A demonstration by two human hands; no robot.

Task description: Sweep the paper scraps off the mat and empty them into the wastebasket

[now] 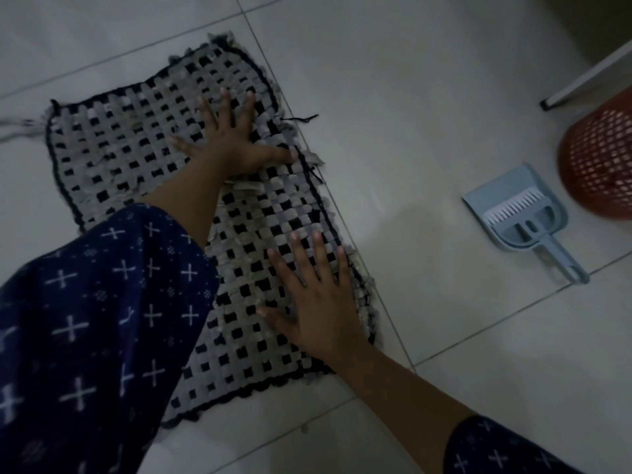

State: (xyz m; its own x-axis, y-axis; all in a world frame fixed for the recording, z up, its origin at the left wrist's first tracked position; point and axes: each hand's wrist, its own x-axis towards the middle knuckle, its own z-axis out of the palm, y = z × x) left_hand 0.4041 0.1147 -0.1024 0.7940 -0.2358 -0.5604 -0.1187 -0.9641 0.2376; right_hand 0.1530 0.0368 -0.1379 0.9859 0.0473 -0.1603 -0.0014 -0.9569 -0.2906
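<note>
A woven grey and black mat lies on the tiled floor. My left hand rests flat on its far half, fingers spread, holding nothing. My right hand presses flat on its near right part, also spread and holding nothing. A light blue dustpan with a small brush clipped inside lies on the floor to the right of the mat. The red mesh wastebasket stands just beyond it at the right edge. I see no paper scraps on the mat.
Pale floor tiles surround the mat. A white furniture leg or panel slants in at the upper right near the wastebasket. A grey fabric strip trails off the mat's left corner. My dark patterned sleeve covers the mat's near left part.
</note>
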